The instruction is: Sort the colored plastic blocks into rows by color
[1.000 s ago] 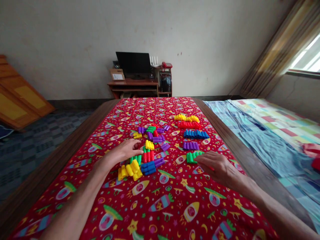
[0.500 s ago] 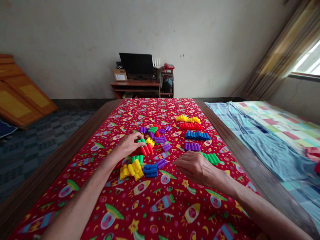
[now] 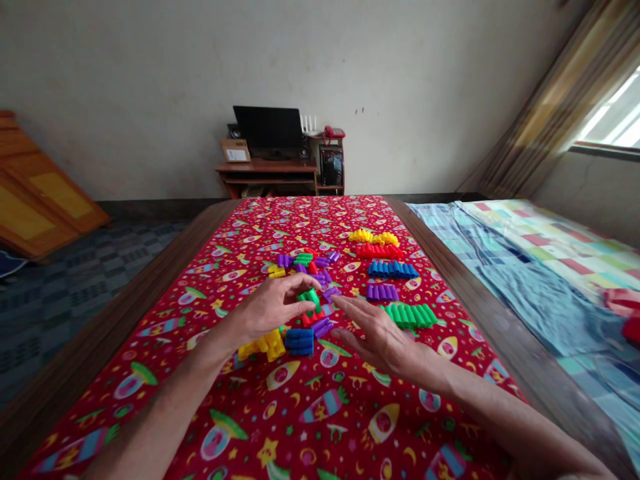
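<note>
My left hand (image 3: 270, 308) pinches a small green block (image 3: 310, 297) a little above the red patterned cloth (image 3: 320, 407). My right hand (image 3: 373, 330) is open, fingers stretched out toward that green block, holding nothing. Under and between the hands lies a loose heap of blocks: yellow ones (image 3: 263, 345), blue ones (image 3: 300, 341), red and purple ones. To the right, sorted rows lie on the cloth: green (image 3: 410, 315), purple (image 3: 382, 292), blue (image 3: 393, 269), red (image 3: 379, 251) and yellow (image 3: 373, 237).
The cloth covers a wooden table (image 3: 150, 277). A bed with a checked sheet (image 3: 530, 267) lies close on the right. A desk with a monitor (image 3: 273, 157) stands at the far wall. A wooden board (image 3: 35, 193) leans at the left.
My left hand has picked a green block from the heap and lifted it. My right hand left the green row and moved left toward the held block, fingers opening out.
</note>
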`<state>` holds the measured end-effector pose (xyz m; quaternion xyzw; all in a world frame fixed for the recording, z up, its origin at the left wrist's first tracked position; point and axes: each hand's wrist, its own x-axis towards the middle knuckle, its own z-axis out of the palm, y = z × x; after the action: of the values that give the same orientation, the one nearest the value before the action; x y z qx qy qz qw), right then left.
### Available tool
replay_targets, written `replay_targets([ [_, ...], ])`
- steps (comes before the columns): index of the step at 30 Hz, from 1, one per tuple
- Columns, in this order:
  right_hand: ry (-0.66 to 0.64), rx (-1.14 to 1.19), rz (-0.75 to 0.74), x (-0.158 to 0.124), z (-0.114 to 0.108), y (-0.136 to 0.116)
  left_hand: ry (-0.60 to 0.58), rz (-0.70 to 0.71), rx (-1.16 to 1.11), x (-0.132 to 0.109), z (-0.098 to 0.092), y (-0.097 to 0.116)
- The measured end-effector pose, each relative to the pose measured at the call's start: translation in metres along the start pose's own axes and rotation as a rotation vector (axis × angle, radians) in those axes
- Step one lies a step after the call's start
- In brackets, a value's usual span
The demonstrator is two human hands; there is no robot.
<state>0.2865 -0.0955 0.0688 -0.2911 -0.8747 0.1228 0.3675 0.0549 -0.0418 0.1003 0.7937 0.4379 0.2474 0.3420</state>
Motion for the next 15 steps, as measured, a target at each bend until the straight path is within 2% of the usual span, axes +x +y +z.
replay_targets([
  [3, 0.033, 0.020, 0.000, -0.001, 0.000, -0.002, 0.131, 0.110, 0.098, -0.008, 0.018, 0.016],
  [5, 0.051, 0.048, 0.035, -0.003, -0.005, -0.003, 0.187, 0.268, 0.240, -0.015, 0.032, 0.023],
  [9, 0.004, 0.239, 0.332, -0.005, -0.018, -0.005, 0.244, 0.622, 0.587, -0.026, 0.055, 0.036],
  [11, -0.027, 0.352, 0.421, -0.005, -0.023, -0.006, 0.283, 0.748, 0.739, -0.028, 0.061, 0.040],
  [13, -0.068, 0.412, 0.431, -0.004, -0.026, -0.008, 0.323, 0.814, 0.821, -0.028, 0.064, 0.041],
  [15, -0.106, 0.389, 0.426, -0.002, -0.028, -0.011, 0.336, 0.817, 0.847, -0.027, 0.065, 0.040],
])
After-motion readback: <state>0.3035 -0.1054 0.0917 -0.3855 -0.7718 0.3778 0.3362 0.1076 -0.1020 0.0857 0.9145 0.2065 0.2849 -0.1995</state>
